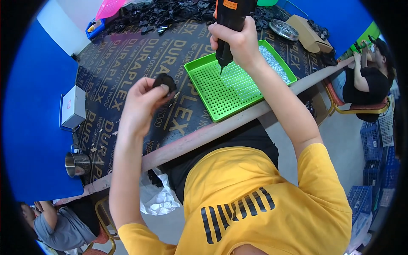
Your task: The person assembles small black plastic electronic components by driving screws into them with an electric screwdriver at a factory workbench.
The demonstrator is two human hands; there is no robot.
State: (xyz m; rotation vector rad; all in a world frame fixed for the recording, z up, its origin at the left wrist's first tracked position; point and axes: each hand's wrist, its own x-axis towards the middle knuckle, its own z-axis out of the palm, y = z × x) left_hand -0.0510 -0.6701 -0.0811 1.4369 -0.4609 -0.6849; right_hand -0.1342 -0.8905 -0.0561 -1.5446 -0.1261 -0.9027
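Observation:
My left hand [143, 97] is closed on a small rounded black plastic part [165, 81], pinched between thumb and fingers above the dark printed tabletop. In my right hand [241, 39] is a black electric screwdriver [225, 46], gripped around its body with the thin bit pointing down. The bit's tip hangs over a green perforated tray [208, 87]; whether it touches anything there I cannot tell. Small silvery screws [274, 63] lie heaped along the tray's right side. A gap separates the black part from the screwdriver.
Black plastic parts [178, 16] pile up along the far side. Far right are a round metal dish [284, 30] and a cardboard box [307, 35]. At left stand a white box [74, 107] and a metal cup [77, 165]. People sit at both sides, beyond blue partitions [38, 127].

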